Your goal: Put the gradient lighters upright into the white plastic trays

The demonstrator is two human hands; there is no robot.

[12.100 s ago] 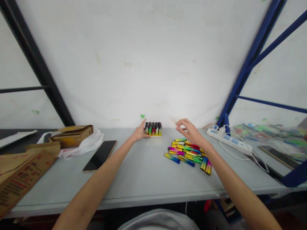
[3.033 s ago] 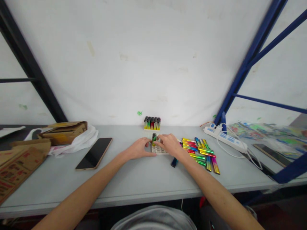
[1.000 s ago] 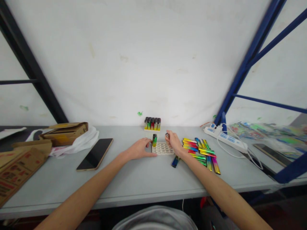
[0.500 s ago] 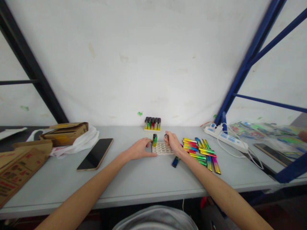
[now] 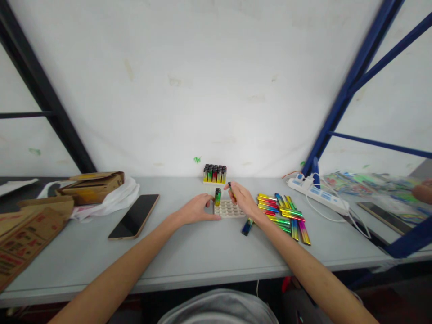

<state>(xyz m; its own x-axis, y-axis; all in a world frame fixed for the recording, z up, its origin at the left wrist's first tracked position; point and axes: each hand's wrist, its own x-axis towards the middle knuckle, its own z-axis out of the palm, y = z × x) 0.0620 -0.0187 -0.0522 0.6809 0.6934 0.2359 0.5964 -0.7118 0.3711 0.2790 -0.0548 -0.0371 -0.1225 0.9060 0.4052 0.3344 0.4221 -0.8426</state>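
My left hand [image 5: 195, 209] grips the left end of a white tray [image 5: 232, 210] with rows of round holes, its thumb along the front edge. One green-and-yellow lighter [image 5: 218, 198] stands upright in the tray's back left corner, close to my left fingertips. Over the tray's right part, my right hand [image 5: 243, 198] is closed on another lighter [image 5: 232, 191] with a dark top and a yellowish body, tilted and partly hidden by the fingers. A blue lighter [image 5: 247, 227] lies near my right wrist. Several shiny coloured lighters [image 5: 285, 216] lie in a pile to the right.
Behind the tray, a filled block of upright lighters [image 5: 215, 173] stands by the wall. A phone [image 5: 135, 217] and cardboard boxes [image 5: 97, 186] are left. To the right are a power strip [image 5: 319, 194] with cables, a blue frame post [image 5: 334, 108] and another person's hand [image 5: 422, 192].
My right hand has moved slightly left over the tray, and more of its lighter now shows. My left hand and the standing lighter have stayed put. The other person's hand has come further into view.
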